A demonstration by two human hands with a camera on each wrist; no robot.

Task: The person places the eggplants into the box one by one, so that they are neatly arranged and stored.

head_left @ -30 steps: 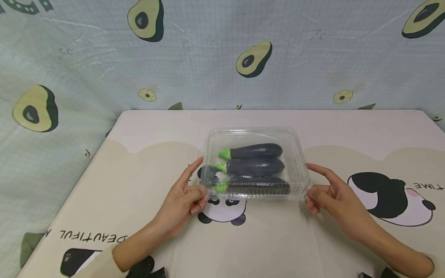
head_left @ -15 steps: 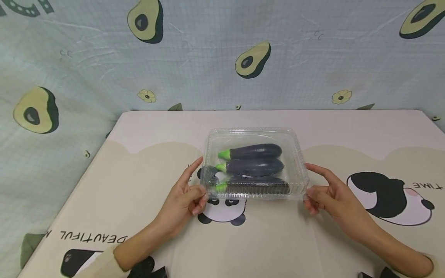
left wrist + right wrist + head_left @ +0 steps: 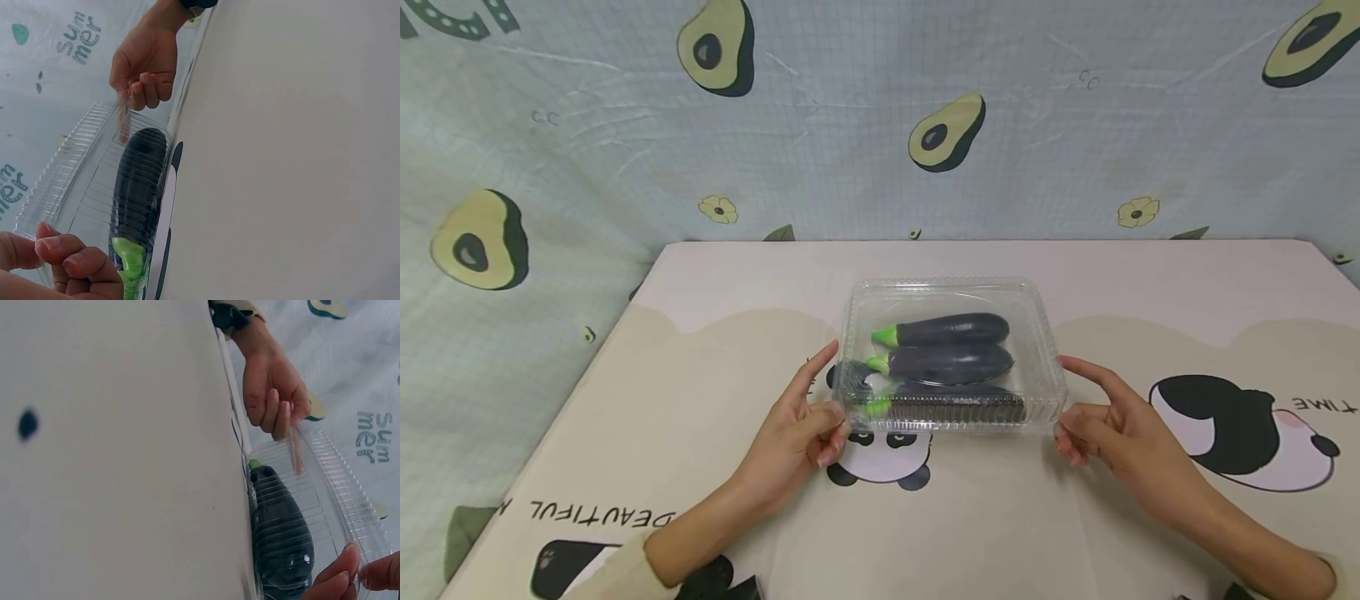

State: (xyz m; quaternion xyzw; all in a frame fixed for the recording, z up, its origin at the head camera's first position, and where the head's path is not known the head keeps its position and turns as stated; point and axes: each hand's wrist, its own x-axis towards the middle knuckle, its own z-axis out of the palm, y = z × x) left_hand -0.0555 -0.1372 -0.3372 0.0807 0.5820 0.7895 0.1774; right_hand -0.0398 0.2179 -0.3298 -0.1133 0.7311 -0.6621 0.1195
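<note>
A clear plastic clamshell container (image 3: 942, 287) lies in the middle of the table, its ribbed front side toward me. Three dark purple eggplants with green stem ends are inside: a rear one (image 3: 955, 329), a middle one (image 3: 951, 364) and a front one (image 3: 958, 406) seen through the ribbed wall. My left hand (image 3: 793, 437) pinches the front left corner of the rim, index finger stretched along the side. At the front right corner my right hand (image 3: 1123, 437) pinches the rim the same way. The right wrist view shows thumb and finger meeting at the clear rim (image 3: 347, 506).
The table (image 3: 985, 525) wears a pale cloth printed with panda figures and upside-down lettering. Behind it hangs a light blue curtain (image 3: 835, 125) with avocado prints, which also covers the left side. Dark straps (image 3: 743, 590) show near the sleeves.
</note>
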